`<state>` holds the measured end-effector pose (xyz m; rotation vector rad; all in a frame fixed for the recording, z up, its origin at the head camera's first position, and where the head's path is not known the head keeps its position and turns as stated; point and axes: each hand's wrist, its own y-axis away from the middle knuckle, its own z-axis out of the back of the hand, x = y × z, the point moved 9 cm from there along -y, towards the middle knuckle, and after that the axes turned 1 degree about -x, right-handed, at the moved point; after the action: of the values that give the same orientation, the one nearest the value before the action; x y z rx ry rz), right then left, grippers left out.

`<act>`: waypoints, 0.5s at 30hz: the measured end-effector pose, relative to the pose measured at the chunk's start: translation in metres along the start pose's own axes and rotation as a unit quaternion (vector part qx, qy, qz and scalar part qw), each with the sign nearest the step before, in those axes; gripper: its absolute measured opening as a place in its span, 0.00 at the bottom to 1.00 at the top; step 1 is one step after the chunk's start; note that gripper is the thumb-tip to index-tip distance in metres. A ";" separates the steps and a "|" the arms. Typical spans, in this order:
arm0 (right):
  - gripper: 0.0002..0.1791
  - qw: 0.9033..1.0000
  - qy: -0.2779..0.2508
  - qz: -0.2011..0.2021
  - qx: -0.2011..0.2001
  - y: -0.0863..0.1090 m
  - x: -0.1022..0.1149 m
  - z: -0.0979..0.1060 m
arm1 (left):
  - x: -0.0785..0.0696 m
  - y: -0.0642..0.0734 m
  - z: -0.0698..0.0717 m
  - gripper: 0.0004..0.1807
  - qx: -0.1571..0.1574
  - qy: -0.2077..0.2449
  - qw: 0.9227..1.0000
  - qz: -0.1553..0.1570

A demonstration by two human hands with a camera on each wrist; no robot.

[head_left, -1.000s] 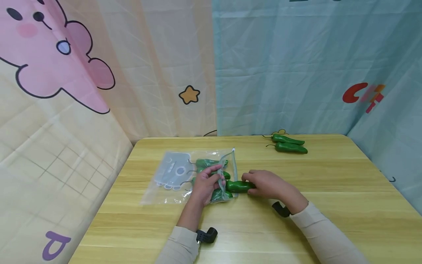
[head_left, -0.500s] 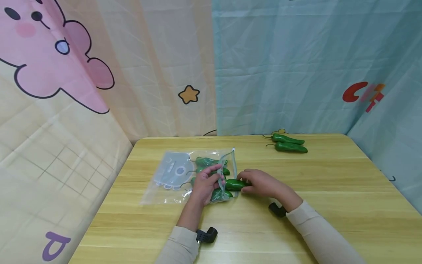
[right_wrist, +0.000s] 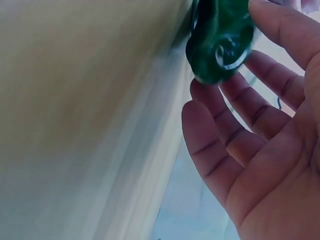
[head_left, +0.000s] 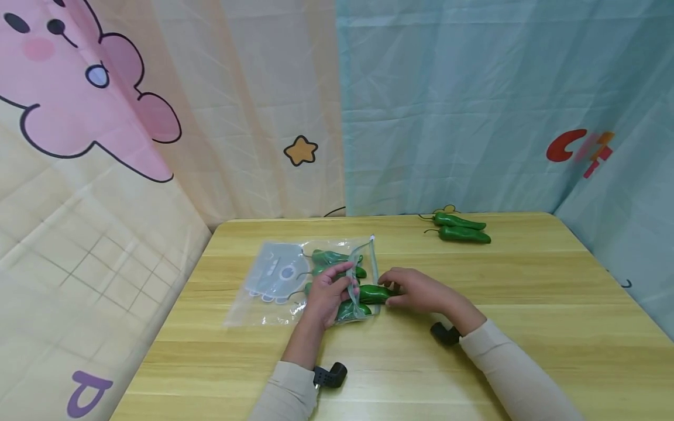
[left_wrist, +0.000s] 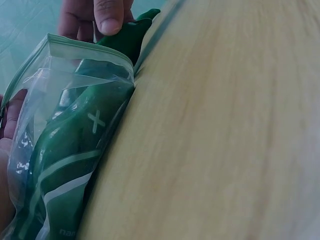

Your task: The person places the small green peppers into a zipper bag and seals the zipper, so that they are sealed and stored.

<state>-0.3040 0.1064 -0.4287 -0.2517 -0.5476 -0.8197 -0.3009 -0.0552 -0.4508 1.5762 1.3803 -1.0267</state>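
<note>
A clear zip bag (head_left: 246,313) with a printed pale figure lies flat, its mouth to the right. My left hand (head_left: 325,297) pinches the upper layer of that mouth and lifts it. Several green peppers (head_left: 329,257) lie inside, seen through the plastic and partly covered by my hand. One more green pepper (head_left: 375,294) is partway through the mouth. My right hand (head_left: 421,291) holds its outer end; in the right wrist view the thumb and fingers stand on either side of that pepper (right_wrist: 220,47). In the left wrist view, the bag's raised rim (left_wrist: 92,49) arches over it.
Two other green peppers (head_left: 463,234) lie side by side near the back edge of the wooden table (head_left: 505,275), right of the bag. Printed curtains (head_left: 453,117) hang behind and at both sides. Each wrist wears a black camera (head_left: 332,375).
My right hand has moved left with the pepper, which sits deeper in the bag than a second ago. Over the last half second it barely shifts. The left hand stays put.
</note>
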 end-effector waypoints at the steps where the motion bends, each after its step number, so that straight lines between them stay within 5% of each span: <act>1: 0.20 1.000 -0.002 -0.005 0.000 0.002 -0.002 0.001 | 0.000 0.000 0.000 0.22 0.000 0.000 1.000 0.000; 15: 0.15 1.000 -0.030 0.001 0.010 0.013 -0.011 0.000 | 0.001 -0.001 0.000 0.22 -0.004 0.001 1.000 0.003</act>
<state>-0.3005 0.1212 -0.4349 -0.2601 -0.6108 -0.8058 -0.3014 -0.0552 -0.4517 1.5762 1.3782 -1.0153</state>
